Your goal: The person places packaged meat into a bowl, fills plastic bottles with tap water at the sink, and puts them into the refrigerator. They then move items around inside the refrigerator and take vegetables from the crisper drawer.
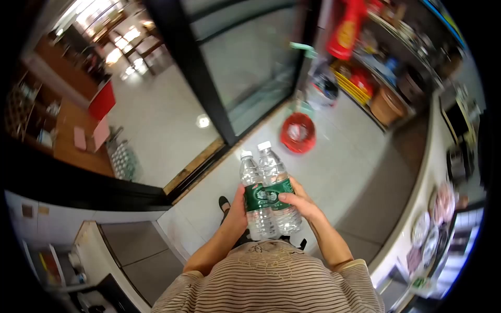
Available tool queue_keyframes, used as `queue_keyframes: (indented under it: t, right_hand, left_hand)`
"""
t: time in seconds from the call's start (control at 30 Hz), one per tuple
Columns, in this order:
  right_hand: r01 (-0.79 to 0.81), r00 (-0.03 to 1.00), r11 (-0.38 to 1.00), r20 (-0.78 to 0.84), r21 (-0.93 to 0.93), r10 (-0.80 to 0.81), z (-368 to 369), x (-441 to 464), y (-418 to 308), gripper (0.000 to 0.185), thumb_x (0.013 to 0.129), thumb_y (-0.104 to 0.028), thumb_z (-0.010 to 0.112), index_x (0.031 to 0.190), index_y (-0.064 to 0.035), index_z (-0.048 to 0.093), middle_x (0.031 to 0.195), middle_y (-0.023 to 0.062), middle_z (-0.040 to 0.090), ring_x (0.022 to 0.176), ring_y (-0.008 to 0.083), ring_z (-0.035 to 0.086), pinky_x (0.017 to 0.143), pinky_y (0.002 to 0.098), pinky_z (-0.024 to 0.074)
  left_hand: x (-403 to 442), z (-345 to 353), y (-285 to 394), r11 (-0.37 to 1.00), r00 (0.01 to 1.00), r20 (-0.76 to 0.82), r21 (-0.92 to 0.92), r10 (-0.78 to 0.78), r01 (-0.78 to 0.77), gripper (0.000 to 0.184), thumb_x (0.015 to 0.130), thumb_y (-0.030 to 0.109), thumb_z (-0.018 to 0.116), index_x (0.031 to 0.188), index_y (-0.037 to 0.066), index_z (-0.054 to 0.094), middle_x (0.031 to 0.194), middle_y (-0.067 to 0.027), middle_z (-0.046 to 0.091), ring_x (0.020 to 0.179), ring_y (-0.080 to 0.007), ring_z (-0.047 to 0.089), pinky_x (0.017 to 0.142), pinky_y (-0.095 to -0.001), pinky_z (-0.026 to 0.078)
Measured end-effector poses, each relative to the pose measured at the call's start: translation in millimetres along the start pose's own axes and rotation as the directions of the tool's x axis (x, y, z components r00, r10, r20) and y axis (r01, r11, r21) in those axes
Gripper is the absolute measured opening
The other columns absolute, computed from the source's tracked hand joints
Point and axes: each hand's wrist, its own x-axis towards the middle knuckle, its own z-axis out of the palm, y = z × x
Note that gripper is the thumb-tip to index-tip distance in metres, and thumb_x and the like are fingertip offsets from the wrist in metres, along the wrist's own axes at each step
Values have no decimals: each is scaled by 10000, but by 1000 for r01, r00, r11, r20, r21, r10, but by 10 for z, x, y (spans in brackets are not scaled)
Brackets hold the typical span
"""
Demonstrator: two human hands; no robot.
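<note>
Two clear plastic bottles with green labels and white caps stand side by side in front of my body, touching each other. Around the outer side of the left bottle (255, 219) is my left hand (239, 207), its fingers mostly hidden behind the bottle. My right hand (300, 200) grips the right bottle (273, 169), with the thumb across its green label. Both bottles look empty, and their caps point away from me.
A red basin-like bin (298, 133) sits on the tiled floor ahead. Beyond it is a loaded shelf rack (389, 78). A black-framed glass door (250, 62) stands ahead. The counter (402, 229) with dishes curves along the right; a wooden table (73, 130) is at the left.
</note>
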Motion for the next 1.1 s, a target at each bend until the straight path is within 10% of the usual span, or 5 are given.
queue_keyframes:
  t: [0.23,0.4,0.53,0.83,1.1]
  right_hand:
    - [39,920,998,392,-42,-20,2036,2321,-115,608,704,-247,694,1202,-20,429,1019,47,546,954,139,506,853,271,406]
    - [123,901,976,433,-178,-34,2959,3469,-162,641,748,-322,711,1210,11,417,1088,95,536,1023,166,498,894,296,393]
    - [64,937,962,348,-267,34,3416,4446,-124,600,834,-329,626,1250,21,374,1147,133,522,1082,185,482,937,319,371]
    - [202,898,881,439,-427,7,4442,6667,-672,660,868,-309,527,1369,-28,201,1253,236,471,1170,338,476,985,384,346]
    - [174,857,722,464,-670,224,5832,8564,-1127,756,802,-251,558,1390,5,158,1215,251,484,1124,338,494,954,361,368]
  left_hand:
    - [-467,-607,2370,871,918,-144,-291,370,-396,773,773,714,429,1181,62,508,1104,-121,584,954,-275,584,820,-427,493]
    - [-497,-1296,3561,724,807,71,-493,586,-482,758,750,738,436,1092,72,558,1042,-110,609,949,-251,586,816,-411,496]
    - [-246,-1166,4528,709,806,-233,-385,545,-591,702,775,716,434,1033,79,573,984,-82,612,913,-217,588,810,-382,497]
    - [363,-1766,6780,756,751,-149,-36,643,-654,820,774,751,358,1263,98,444,1245,-101,490,1123,-235,491,980,-398,385]
    - [635,-2513,8815,669,695,-196,-190,692,-719,874,704,751,486,1319,136,399,1315,-123,446,1190,-283,449,986,-451,387]
